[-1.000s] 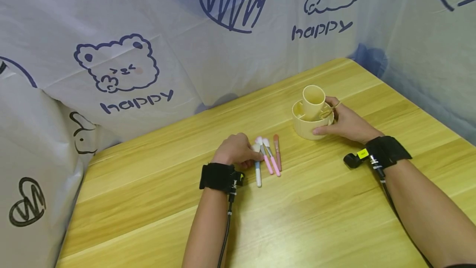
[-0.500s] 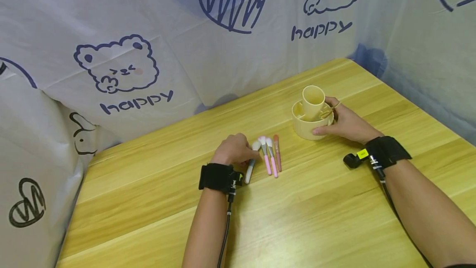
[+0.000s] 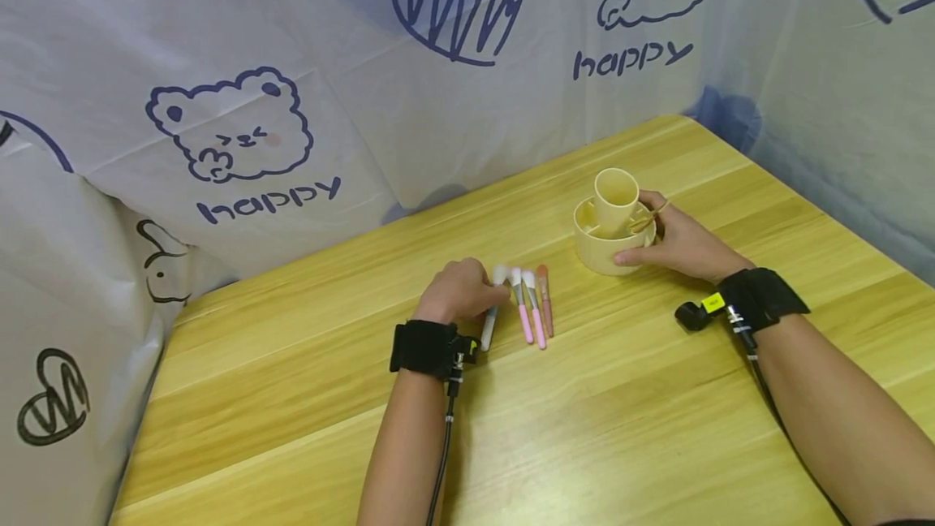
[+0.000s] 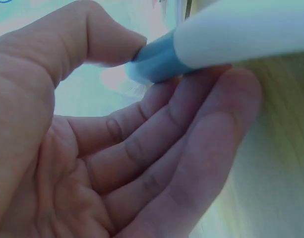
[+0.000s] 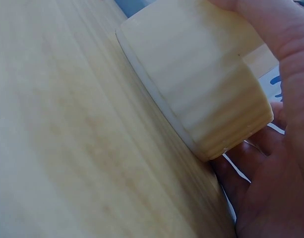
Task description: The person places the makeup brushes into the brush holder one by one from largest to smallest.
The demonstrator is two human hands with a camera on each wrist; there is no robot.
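Observation:
My left hand (image 3: 462, 292) pinches a makeup brush (image 3: 489, 334) with a white handle and blue ferrule. In the left wrist view the thumb and fingertips meet on the blue part of the brush (image 4: 159, 58). Two pink-handled brushes (image 3: 531, 316) and a brownish-pink brush (image 3: 546, 303) lie side by side just to its right on the table. My right hand (image 3: 675, 243) grips the side of a cream round brush holder (image 3: 606, 256), thumb at the front. The right wrist view shows its ribbed wall (image 5: 191, 74) standing on the wood.
From the holder's middle rises a tall cream cup (image 3: 616, 189). A thin golden stick-like thing (image 3: 648, 217) leans out beside it. The wooden table (image 3: 292, 364) backs onto a white curtain (image 3: 351, 104) with blue drawings. Cables run from both wrist cameras.
The white-handled brush has come away from the pink ones, shifting left and then slightly up with my left hand. The pink brushes have settled side by side. My right hand stays put.

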